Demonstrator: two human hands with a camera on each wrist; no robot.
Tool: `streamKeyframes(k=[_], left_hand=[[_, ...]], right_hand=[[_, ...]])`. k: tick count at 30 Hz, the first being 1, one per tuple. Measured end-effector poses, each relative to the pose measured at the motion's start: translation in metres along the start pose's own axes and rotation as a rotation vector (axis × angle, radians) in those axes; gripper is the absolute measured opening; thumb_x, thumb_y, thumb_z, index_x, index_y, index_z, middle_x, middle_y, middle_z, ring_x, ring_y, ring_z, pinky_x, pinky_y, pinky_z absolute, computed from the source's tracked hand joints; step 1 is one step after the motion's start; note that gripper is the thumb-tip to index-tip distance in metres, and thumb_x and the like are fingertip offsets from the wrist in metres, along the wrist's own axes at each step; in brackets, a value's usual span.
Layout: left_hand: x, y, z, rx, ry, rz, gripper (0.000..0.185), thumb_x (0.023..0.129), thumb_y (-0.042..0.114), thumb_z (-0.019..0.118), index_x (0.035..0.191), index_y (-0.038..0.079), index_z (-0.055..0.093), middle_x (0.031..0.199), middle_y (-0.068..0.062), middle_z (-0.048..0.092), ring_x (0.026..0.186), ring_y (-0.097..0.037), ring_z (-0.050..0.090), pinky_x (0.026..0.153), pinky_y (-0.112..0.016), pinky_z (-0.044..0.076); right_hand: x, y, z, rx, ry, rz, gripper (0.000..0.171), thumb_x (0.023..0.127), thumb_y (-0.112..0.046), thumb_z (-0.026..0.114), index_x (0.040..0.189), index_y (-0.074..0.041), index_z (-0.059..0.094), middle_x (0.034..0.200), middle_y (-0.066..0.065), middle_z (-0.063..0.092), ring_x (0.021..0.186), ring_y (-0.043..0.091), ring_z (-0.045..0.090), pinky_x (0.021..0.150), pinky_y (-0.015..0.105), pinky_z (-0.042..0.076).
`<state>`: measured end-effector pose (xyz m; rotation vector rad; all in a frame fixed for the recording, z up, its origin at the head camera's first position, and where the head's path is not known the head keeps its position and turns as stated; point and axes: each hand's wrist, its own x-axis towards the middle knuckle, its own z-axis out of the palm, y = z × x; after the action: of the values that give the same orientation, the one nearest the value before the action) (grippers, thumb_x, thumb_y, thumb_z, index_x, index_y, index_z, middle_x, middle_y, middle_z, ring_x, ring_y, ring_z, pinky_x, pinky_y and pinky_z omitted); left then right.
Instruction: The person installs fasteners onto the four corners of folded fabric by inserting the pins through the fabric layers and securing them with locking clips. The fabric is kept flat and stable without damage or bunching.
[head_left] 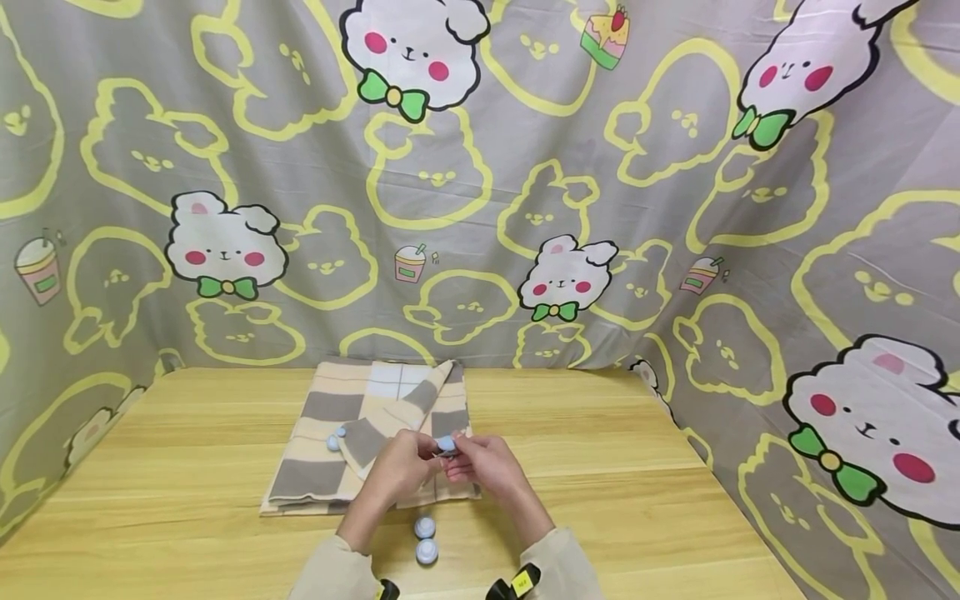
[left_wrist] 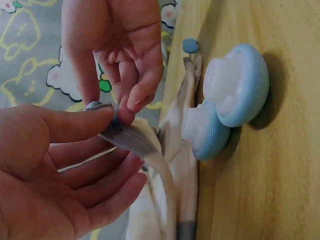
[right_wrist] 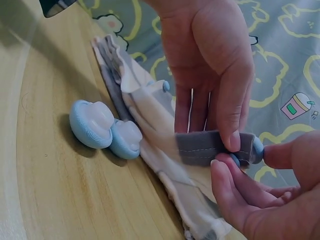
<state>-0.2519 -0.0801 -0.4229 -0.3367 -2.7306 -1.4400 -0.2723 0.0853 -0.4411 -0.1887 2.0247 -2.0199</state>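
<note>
1. Left hand pinches the cloth corner, lifted above the bench.
2. Right hand grips a blue clip at that corner.
3. Two spare clips lie below both hands.

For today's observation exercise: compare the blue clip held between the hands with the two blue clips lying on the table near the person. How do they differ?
The held clip is lifted off the table and sits on the edge of the striped cloth, pinched by the left hand and right hand. The two loose clips lie on the wooden table, untouched, apart from the cloth in the head view. The held one is mostly hidden by fingers; the loose pair shows fully. All are light blue and rounded.
</note>
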Motion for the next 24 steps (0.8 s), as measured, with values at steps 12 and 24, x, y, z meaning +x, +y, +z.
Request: streamKeyframes(k=[12,24], left_hand=[[0.000,0.000,-0.003,0.041,0.062,-0.017,0.012,0.087,0.004,0.071,0.077,0.007,0.078,0.061,0.001,0.062,0.054,-0.010,0.047,0.050,-0.025,0.035],[-0.001,-0.022,-0.052,0.021,0.227,-0.145,0.011,0.092,0.011,0.071,0.092,0.002,0.077,0.082,-0.008,0.075,0.070,-0.015,0.067,0.062,-0.029,0.050]], right_hand=[[-0.003,-0.001,0.000,-0.056,0.020,0.021,0.040,0.107,-0.024,0.049,0.105,0.012,0.065,0.076,0.003,0.068,0.065,0.008,0.065,0.066,0.024,0.058],[-0.004,-0.004,-0.007,-0.161,0.058,0.003,0.033,0.103,-0.017,0.052,0.106,0.014,0.065,0.078,0.006,0.067,0.064,0.010,0.061,0.063,0.025,0.056]])
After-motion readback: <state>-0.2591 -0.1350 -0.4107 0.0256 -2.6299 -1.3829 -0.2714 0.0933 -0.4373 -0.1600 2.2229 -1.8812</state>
